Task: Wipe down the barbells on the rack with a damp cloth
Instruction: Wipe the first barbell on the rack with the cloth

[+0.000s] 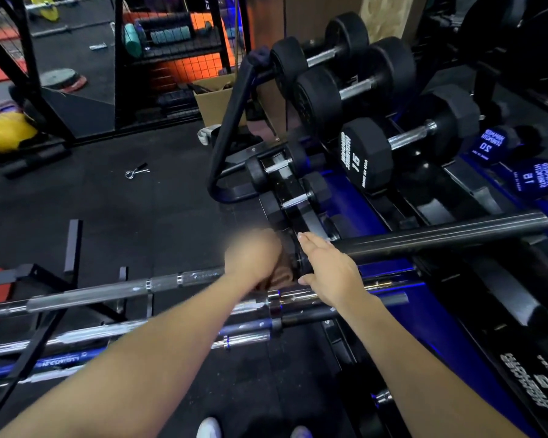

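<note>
Steel barbells (114,294) lie side by side on a low rack (76,289) across the lower left of the frame, the top one ending in a black sleeve (440,237) at centre right. The left hand (253,257), blurred, is clenched at the collar over what may be a brown cloth (277,281), while the right hand (326,267) lies flat, fingers straight, on the sleeve. The bars are judged heavy, rigid and apt to roll, so steady the sleeve and wipe along the knurled shaft.
</note>
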